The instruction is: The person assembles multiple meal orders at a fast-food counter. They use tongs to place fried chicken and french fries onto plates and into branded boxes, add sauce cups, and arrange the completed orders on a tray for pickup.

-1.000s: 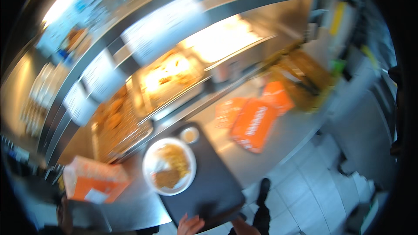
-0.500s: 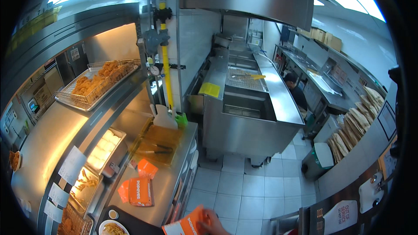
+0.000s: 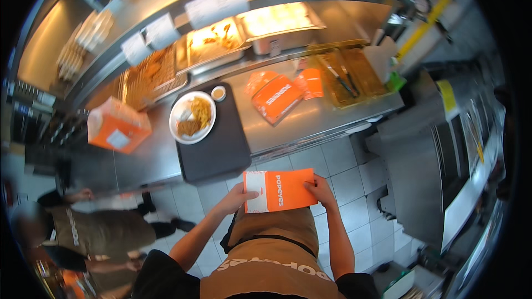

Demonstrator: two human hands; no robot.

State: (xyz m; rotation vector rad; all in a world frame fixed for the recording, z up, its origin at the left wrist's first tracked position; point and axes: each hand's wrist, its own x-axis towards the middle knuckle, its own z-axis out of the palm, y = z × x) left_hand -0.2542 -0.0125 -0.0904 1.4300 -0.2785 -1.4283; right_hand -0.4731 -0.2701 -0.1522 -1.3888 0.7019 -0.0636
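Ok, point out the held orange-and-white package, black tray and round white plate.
Orange-and-white package (image 3: 289,191): head view, its orange panel.
Black tray (image 3: 216,158): head view, bare lower half.
Round white plate (image 3: 173,122): head view, left rim.

orange packet (image 3: 291,190) partly hides left fingers (image 3: 252,194)

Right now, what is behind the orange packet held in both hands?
Past the orange packet, floor tiles show above and a brown apron below; what lies directly behind it is covered.
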